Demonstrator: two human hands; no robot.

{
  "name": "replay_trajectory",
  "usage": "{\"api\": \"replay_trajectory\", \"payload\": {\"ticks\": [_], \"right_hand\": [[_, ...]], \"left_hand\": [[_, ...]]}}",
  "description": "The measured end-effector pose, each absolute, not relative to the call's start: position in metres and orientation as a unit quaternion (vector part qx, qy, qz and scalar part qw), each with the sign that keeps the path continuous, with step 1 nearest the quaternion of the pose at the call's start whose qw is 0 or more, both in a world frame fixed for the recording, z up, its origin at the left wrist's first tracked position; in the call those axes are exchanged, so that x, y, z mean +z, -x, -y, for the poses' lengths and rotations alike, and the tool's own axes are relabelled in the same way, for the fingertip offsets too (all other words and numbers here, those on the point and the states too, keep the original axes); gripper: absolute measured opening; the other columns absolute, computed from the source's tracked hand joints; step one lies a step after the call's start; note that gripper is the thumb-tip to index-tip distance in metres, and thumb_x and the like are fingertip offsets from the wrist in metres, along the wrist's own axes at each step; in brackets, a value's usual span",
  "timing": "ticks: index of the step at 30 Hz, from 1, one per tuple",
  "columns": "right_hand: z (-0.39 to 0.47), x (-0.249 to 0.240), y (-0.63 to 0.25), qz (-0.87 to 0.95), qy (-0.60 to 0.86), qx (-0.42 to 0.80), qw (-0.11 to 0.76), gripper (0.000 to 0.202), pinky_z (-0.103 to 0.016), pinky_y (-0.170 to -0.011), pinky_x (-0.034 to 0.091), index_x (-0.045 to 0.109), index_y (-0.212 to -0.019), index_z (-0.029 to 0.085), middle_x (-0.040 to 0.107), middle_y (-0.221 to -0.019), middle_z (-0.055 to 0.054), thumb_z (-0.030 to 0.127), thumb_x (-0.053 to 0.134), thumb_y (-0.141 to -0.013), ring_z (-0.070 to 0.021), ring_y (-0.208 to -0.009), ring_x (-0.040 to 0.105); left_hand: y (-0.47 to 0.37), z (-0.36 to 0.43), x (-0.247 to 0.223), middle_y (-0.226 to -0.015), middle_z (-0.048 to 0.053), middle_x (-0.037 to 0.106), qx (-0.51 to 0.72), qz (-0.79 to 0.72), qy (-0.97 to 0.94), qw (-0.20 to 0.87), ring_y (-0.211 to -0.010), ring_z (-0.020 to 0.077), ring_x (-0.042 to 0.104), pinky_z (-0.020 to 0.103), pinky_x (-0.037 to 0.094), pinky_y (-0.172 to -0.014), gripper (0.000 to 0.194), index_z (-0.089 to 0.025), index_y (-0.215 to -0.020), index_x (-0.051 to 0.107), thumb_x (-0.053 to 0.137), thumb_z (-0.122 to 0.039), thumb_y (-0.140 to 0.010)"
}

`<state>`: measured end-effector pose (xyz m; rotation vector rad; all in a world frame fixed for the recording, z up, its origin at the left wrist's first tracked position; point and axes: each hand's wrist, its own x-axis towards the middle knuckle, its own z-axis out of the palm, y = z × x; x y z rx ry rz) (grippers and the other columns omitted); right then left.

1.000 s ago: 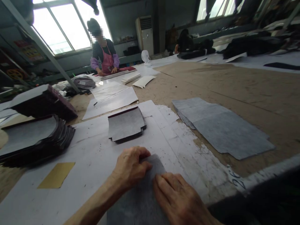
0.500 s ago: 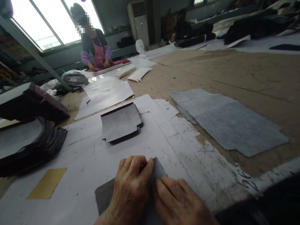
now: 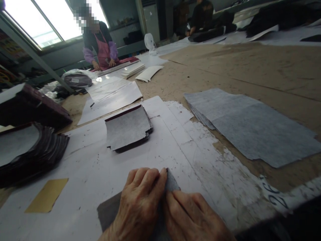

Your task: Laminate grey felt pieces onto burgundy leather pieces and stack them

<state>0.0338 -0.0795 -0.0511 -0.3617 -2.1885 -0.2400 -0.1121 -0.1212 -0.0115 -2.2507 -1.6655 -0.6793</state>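
grey panel [image 3: 173, 182] right of yellow card [image 3: 47, 195]; left hand [image 3: 140, 202], fingers bent over panel; right hand [image 3: 194, 216], fingers together against it; can't tell if either pinches; looks light, thin, bendy, probably creases easily, best held at edges

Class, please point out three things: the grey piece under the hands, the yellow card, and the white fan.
Grey piece [image 3: 173, 181]: head view, on its exposed upper tip.
Yellow card [image 3: 47, 195]: head view, on the middle of its upper face.
White fan [image 3: 148, 41]: head view, on its round head.
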Motion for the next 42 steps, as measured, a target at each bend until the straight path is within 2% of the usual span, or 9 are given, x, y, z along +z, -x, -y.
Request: {"api": "replay_trajectory", "payload": {"ticks": [8,14,19,26,33,37,42], "right_hand": [[0.082,-0.049,-0.036,0.88,0.147,-0.091,0.442,0.033,-0.032,-0.064,0.042,0.063,-0.076,0.014,0.066,-0.082,-0.007,0.001,0.033,-0.081,-0.0191,-0.076,0.059],[0.056,-0.021,-0.057,0.891,0.169,0.134,0.399,0.03,-0.026,-0.074,0.05,0.064,-0.093,0.011,0.063,-0.09,-0.01,0.002,0.039,-0.078,-0.0161,-0.085,0.056],[0.036,-0.012,-0.05,0.919,0.162,0.062,0.355,0.036,-0.035,-0.066,0.05,0.064,-0.099,0.009,0.062,-0.085,-0.011,0.003,0.034,-0.08,-0.0207,-0.08,0.054],[0.037,-0.016,-0.045,0.951,0.133,0.006,0.279,0.039,-0.037,-0.066,0.045,0.062,-0.099,0.007,0.061,-0.093,-0.01,0.004,0.025,-0.086,-0.0224,-0.083,0.051],[0.034,-0.014,-0.047,0.957,0.133,-0.011,0.259,0.042,-0.035,-0.066,0.042,0.062,-0.099,0.01,0.06,-0.094,-0.007,0.005,0.021,-0.088,-0.0205,-0.081,0.05],[0.034,-0.015,-0.047,0.957,0.124,-0.017,0.26,0.043,-0.036,-0.064,0.043,0.062,-0.099,0.008,0.06,-0.093,-0.008,0.007,0.02,-0.089,-0.0213,-0.081,0.049],[0.033,-0.016,-0.047,0.962,0.105,-0.015,0.253,0.042,-0.038,-0.065,0.044,0.06,-0.104,0.006,0.059,-0.095,-0.01,0.007,0.02,-0.09,-0.0228,-0.084,0.049]], "left_hand": [[0.11,0.122,-0.012,-0.091,0.008,0.053,-0.223,0.577,0.776,0.122,-0.082,0.0179,0.045,0.034,0.036,-0.074,0.026,-0.006,-0.11,0.055,0.036,-0.011,-0.091],[0.109,0.121,-0.011,-0.089,0.007,0.053,-0.226,0.582,0.772,0.123,-0.082,0.0175,0.046,0.033,0.036,-0.074,0.028,-0.008,-0.108,0.056,0.033,-0.01,-0.091],[0.109,0.12,-0.013,-0.085,0.006,0.056,-0.254,0.591,0.757,0.12,-0.079,0.0168,0.048,0.033,0.035,-0.072,0.028,-0.01,-0.102,0.06,0.034,-0.011,-0.092],[0.108,0.119,-0.013,-0.081,0.005,0.058,-0.26,0.61,0.737,0.13,-0.074,0.0161,0.049,0.033,0.036,-0.069,0.025,-0.013,-0.1,0.062,0.039,-0.01,-0.09],[0.125,0.129,-0.004,-0.082,0.006,0.057,-0.264,0.598,0.743,0.143,-0.073,0.0157,0.048,0.033,0.039,-0.065,0.024,-0.012,-0.1,0.062,0.046,-0.004,-0.085],[0.138,0.143,0.001,-0.083,0.007,0.054,-0.267,0.571,0.766,0.123,-0.073,0.0146,0.047,0.029,0.042,-0.061,0.028,-0.008,-0.105,0.059,0.044,0.001,-0.084],[0.142,0.151,-0.004,-0.087,0.009,0.053,-0.262,0.556,0.78,0.118,-0.077,0.0164,0.047,0.031,0.046,-0.063,0.03,-0.006,-0.107,0.056,0.041,0.003,-0.083]]}}
